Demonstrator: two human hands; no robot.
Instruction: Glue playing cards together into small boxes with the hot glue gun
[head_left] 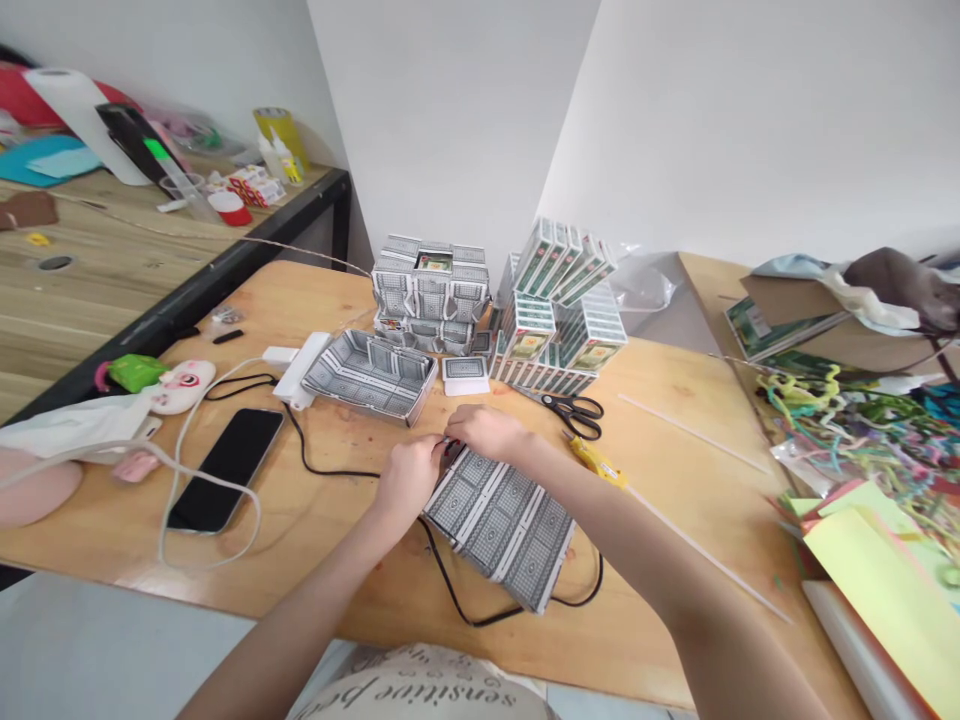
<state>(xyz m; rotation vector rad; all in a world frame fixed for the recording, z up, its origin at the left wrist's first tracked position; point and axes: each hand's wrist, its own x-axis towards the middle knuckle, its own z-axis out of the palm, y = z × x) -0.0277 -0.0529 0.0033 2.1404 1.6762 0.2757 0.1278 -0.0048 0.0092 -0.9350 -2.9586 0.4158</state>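
Note:
A flat panel of joined playing cards, grey patterned backs up, lies on the wooden table in front of me. My left hand and my right hand meet at the panel's far left corner, fingers pinched on its edge. What is between the fingertips is hidden. A black cable runs under the panel. Beyond my hands stands an open tray built of cards, with a single small card piece beside it.
Stacked card boxes and card packs stand at the back. Black scissors, a yellow tool and thin glue sticks lie right. A phone with white cable lies left. Coloured paper and pipe cleaners fill the right edge.

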